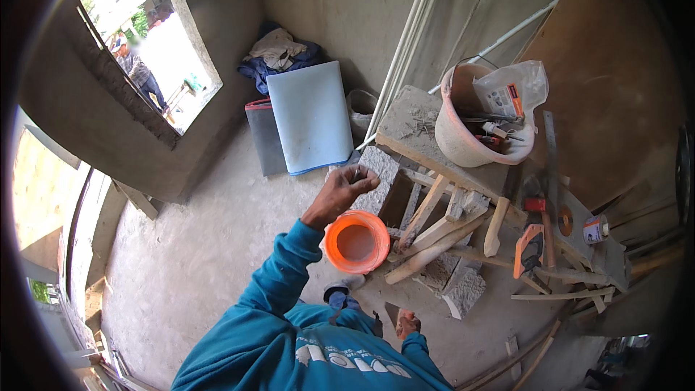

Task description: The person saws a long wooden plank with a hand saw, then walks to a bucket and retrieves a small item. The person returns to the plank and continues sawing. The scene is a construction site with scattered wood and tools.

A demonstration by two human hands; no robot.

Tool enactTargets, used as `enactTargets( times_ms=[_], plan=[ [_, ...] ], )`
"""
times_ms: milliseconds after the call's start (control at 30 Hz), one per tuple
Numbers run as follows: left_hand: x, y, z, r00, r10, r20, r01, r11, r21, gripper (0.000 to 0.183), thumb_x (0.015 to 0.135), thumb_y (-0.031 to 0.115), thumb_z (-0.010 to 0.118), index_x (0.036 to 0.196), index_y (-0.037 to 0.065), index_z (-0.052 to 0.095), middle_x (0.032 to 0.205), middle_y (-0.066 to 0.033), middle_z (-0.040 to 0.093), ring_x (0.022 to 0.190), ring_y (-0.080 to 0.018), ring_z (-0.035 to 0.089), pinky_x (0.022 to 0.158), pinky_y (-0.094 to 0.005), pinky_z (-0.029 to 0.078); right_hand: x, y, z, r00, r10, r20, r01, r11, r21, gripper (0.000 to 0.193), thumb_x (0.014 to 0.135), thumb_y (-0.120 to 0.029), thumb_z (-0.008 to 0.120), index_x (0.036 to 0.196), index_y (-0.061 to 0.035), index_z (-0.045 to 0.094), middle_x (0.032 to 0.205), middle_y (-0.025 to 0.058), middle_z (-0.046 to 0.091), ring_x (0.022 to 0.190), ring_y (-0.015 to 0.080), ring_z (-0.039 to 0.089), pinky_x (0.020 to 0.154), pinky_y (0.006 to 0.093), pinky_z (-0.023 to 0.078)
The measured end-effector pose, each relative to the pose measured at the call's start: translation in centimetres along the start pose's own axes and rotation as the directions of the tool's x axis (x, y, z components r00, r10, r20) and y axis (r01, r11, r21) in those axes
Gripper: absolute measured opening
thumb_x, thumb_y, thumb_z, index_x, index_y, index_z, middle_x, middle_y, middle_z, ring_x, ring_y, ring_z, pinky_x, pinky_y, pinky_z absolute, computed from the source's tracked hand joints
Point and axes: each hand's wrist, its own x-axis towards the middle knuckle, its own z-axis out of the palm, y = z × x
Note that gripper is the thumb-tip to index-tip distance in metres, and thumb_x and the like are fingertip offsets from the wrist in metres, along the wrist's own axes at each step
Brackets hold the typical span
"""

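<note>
My left hand (pixel 349 187) is raised over an orange bucket (pixel 380 226), fingers curled into a pinch. Whatever it holds, if anything, is too small to make out. Inside the bucket is a greyish-brown content whose kind I cannot tell. Low beside my body, my right hand (pixel 408 324) is closed round the handle of what looks like a trowel (pixel 392 313). Its flat, pointed blade shows only in part. Beyond the left hand stands a rough concrete block (pixel 375 166).
A dusty wooden bench (pixel 405 119) carries a whitish bucket (pixel 463 137) of tools. Timber offcuts (pixel 434 242), an orange-handled saw (pixel 528 250) and a red-headed hammer (pixel 534 205) lie to the right. A pale blue panel (pixel 311 116) leans at the wall. Outside the window is a person (pixel 136 72).
</note>
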Motion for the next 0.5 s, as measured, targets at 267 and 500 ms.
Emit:
enactTargets(
  times_ms=[267,500],
  plan=[
    [-26.1,-8.5,-7.6,0.965,-0.261,-0.021,0.256,0.959,-0.119,0.021,0.094,0.023,0.07,0.102,0.003,0.068,0.096,-0.0004,0.068,0.095,-0.0096,0.058,0.089,-0.0287,0.047,-2.1,3.3,5.2,0.983,-0.067,0.17,0.126,0.921,-0.369,0.015,0.084,-0.011,0.066,0.096,-0.0013,0.065,0.075,0.0092,0.061,0.054,0.022,0.058,0.047,0.0372,0.045],
    [-56.4,-11.6,-15.7,0.69,-0.486,-0.537,0.371,0.874,-0.314,0.027,0.091,0.024,0.072,0.106,0.001,0.07,0.094,-0.0061,0.07,0.091,-0.0168,0.062,0.085,-0.0323,0.05,-9.5,7.1,18.1,0.931,-0.233,0.28,0.339,0.27,-0.901,0.028,0.081,-0.024,0.069,0.096,-0.0001,0.068,0.084,0.0133,0.066,0.068,0.0258,0.065,0.059,0.0385,0.051]
  ],
)
